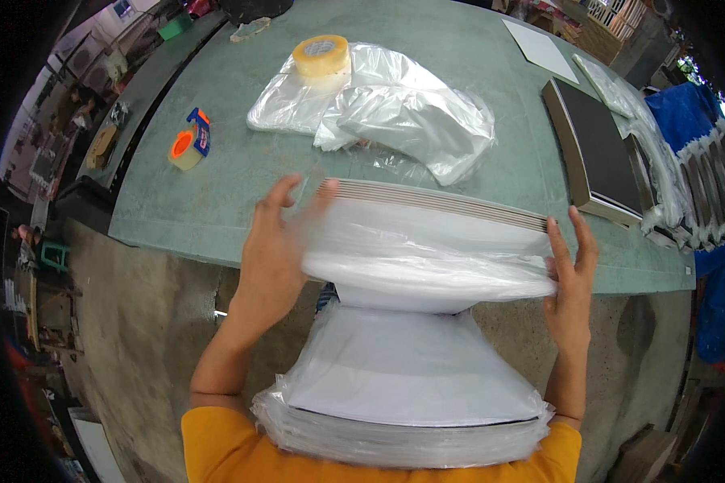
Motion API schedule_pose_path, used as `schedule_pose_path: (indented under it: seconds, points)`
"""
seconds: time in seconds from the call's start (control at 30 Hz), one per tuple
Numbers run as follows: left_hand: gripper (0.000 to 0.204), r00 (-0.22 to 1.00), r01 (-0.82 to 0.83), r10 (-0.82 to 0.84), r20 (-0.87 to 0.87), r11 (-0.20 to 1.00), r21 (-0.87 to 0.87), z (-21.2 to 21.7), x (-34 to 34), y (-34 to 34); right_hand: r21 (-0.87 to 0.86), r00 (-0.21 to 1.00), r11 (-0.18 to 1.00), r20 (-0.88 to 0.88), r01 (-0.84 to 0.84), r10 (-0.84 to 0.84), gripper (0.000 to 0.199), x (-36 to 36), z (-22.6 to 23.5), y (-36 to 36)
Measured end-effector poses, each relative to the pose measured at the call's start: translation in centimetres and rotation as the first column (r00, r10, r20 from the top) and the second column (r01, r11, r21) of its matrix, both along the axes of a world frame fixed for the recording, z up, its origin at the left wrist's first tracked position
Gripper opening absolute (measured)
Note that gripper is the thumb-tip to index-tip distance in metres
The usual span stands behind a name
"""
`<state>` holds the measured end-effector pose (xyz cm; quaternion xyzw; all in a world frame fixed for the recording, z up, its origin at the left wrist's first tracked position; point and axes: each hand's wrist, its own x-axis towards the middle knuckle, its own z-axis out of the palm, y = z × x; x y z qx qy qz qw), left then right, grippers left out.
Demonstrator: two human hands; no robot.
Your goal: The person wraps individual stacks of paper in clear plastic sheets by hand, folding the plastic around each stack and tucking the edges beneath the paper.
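Upright at the table's near edge stands a stack of thin white-faced boards [427, 219] with brownish edges along its top. Clear plastic film [427, 270] is gathered around its lower part. My left hand [272, 262] grips the left end, its index finger and thumb area smeared by motion. At the opposite end, my right hand [570, 278] has its fingers along the side edge, the thumb partly hidden behind the plastic. Closer to my body, a white pack in clear plastic [411, 366] leans against my front, below the boards.
Further back on the green table [193, 213] lie clear plastic bags [411, 105] with a large tape roll [321, 56] on them. An orange-and-blue tape dispenser [189, 141] lies left. At right are a dark-topped stack [596, 149], wrapped packs [669, 185] and a white sheet [540, 48].
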<state>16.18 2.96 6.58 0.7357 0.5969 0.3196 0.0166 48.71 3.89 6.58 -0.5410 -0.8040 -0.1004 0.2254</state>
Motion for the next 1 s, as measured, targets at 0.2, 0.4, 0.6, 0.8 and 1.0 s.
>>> schedule_pose_path:
  seconds: [0.2, 0.4, 0.6, 0.8, 1.0]
  points:
    - [0.058, 0.987, 0.075, -0.067, -0.149, 0.996, 0.046, -0.3, -0.6, -2.8, 0.116, 0.989, 0.991, -0.128, -0.063, 0.077, 0.047, 2.3, -2.1, -2.8]
    - [0.036, 0.682, 0.571, -0.311, 0.662, 0.792, -0.216, -0.1, -4.1, -2.5, -0.232, 0.39, 0.717, -0.919, -0.657, 0.06, 0.025, 6.7, -3.1, -3.1]
    - [0.02, 0.434, 0.824, 0.226, 0.872, 0.292, -0.486, -14.1, -6.8, -1.4, -0.606, 0.306, 0.278, -0.682, -0.745, -0.664, 0.01, 5.0, -17.4, -2.5]
    - [0.01, 0.611, 0.62, 0.475, 0.634, 0.211, -0.756, -28.9, -5.7, -2.9, -0.893, 0.437, 0.435, -0.437, -0.111, -0.786, 0.009, 2.4, -34.7, -5.3]
    - [0.022, 0.95, 0.293, -0.26, 0.173, 0.557, -0.777, -12.5, -4.9, -1.9, -0.801, 0.797, 0.533, -0.498, -0.272, -0.342, 0.018, 3.2, -11.4, -2.8]
